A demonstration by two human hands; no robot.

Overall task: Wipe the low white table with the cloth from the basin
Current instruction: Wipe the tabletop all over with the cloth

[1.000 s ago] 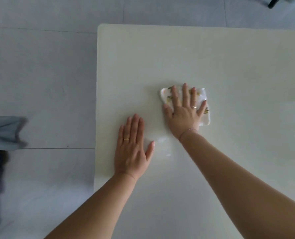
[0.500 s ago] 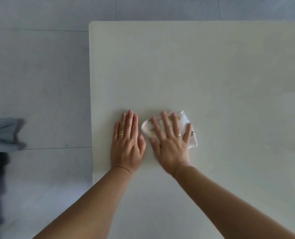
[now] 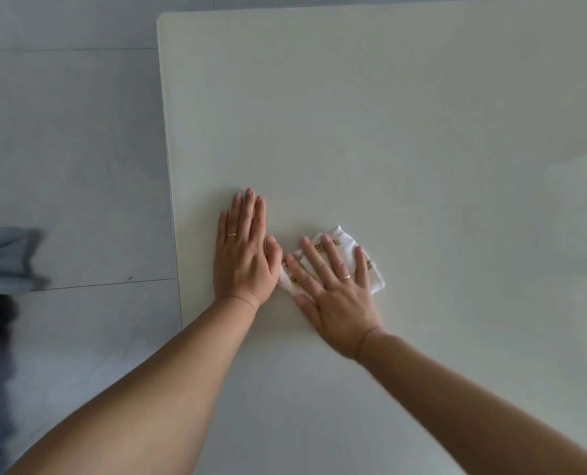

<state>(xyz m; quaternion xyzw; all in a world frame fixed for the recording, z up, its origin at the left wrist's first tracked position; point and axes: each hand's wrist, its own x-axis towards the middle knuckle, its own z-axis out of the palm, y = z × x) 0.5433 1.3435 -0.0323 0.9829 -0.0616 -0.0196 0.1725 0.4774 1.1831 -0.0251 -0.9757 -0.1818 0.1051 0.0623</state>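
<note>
A right hand (image 3: 336,296), fingers spread, presses a folded gold-patterned white cloth (image 3: 376,281) onto the smooth white table (image 3: 388,132); the left hand (image 3: 242,257) lies flat, empty.

One white table (image 3: 388,114), one cloth (image 3: 374,279), two hands, two rings, perhaps one bracelet (image 3: 362,341)
</note>
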